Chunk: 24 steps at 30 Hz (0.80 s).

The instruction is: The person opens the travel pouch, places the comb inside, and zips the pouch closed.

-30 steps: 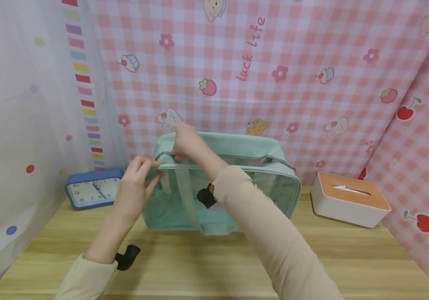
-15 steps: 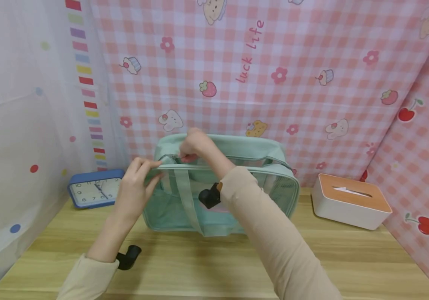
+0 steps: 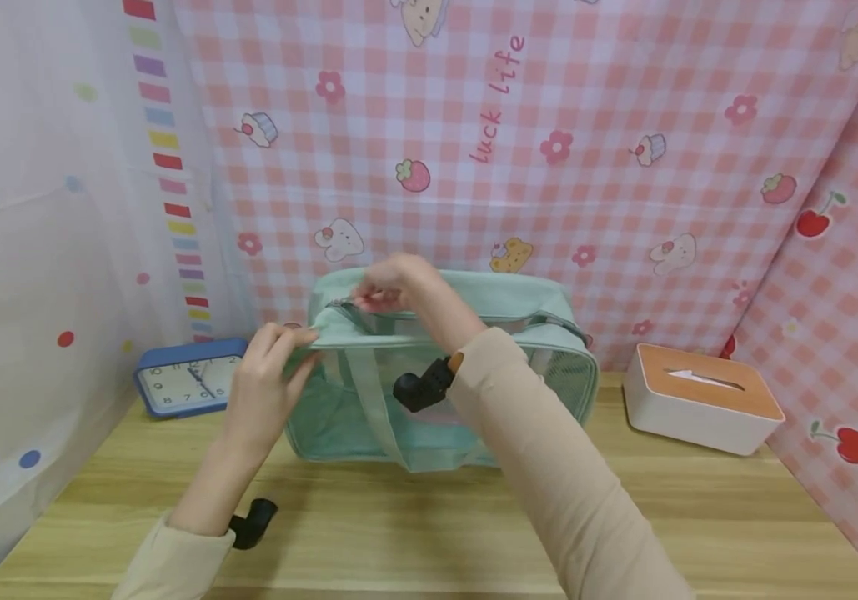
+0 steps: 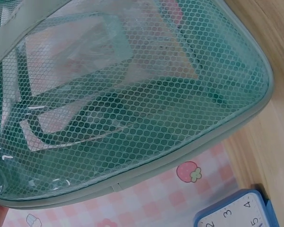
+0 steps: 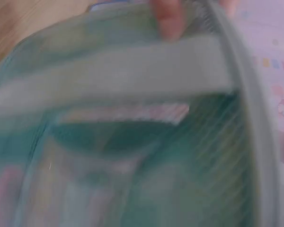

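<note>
A mint-green bag with clear and mesh panels stands on the wooden table, its top partly unzipped. My left hand pinches the bag's top rim at the left corner, thumb in front. Behind that rim, my right hand pinches at the bag's zipper near the left end of the opening; its fingers hide the pull. Through the mesh in the left wrist view, flat pale items show inside the bag. The right wrist view is blurred, with a left-hand thumb against the bag's front.
To the left, a blue clock stands close to my left hand. A white tissue box with a wood-coloured lid sits at the right. Pink checked cloth hangs right behind the bag. The bag's strap droops down its front.
My right hand has moved a little to the right along the bag's opening, and the zipper edge at the left has lifted. My left hand stays at the corner, slightly lower.
</note>
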Available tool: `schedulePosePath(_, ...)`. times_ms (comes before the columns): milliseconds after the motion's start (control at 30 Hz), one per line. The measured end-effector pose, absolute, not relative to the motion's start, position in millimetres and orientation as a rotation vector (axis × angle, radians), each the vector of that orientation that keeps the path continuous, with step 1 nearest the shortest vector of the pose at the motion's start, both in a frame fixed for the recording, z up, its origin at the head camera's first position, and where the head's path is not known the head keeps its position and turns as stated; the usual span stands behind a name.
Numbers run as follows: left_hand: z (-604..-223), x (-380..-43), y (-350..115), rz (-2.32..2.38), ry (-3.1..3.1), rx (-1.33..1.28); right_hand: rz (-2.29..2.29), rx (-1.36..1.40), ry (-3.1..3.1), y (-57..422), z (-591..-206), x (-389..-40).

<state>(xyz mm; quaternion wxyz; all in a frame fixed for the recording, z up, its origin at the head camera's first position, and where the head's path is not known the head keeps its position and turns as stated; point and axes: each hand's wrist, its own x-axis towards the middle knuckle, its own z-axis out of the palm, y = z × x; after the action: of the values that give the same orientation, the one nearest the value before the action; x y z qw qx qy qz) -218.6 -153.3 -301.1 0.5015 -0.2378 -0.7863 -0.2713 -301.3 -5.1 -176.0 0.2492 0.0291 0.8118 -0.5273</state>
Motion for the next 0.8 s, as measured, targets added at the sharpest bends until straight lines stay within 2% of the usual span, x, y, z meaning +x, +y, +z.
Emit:
schedulePosePath(200, -301, -217, -154, -0.670, -1.910, -0.563, -1.227, 0.041, 2.374, 1, -183, -301)
schedulePosePath(800, -302, -217, -154, -0.680, -1.926, -0.558, -1.136, 0.039, 2.382, 32, -191, -297)
